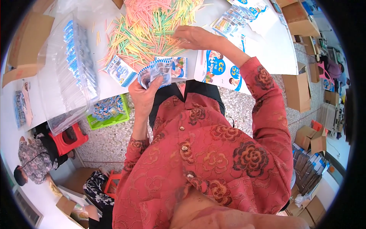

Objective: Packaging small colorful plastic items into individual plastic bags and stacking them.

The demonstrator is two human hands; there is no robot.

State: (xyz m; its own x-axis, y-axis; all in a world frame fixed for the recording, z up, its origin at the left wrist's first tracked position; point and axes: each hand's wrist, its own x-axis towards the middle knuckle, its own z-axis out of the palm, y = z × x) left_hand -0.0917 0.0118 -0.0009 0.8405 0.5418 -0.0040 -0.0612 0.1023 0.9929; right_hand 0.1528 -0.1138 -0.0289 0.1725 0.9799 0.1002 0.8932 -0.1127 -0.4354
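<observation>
A large pile of thin pastel sticks [133, 40], pink, yellow and green, covers the far middle of the white table [280, 57]. At the table's near edge my left hand [144, 94] is closed around a few small blue-and-white printed packets [160, 72], fanned out with see-through parts. Another such packet [120, 71] lies just left of them. My right hand [196, 37] rests at the right edge of the pile, fingers curled down among the sticks. What those fingers pinch, if anything, is hidden. Below that forearm lies a white printed sheet or bag [207, 72].
A clear plastic box [51, 76] with a row of packets stands at the left. Below it, a green basket [110, 123] holds more packets. Other packets [236, 19] lie far right. Cardboard boxes [297, 91] stand on the floor. A person [36, 156] is near a red stool [72, 143].
</observation>
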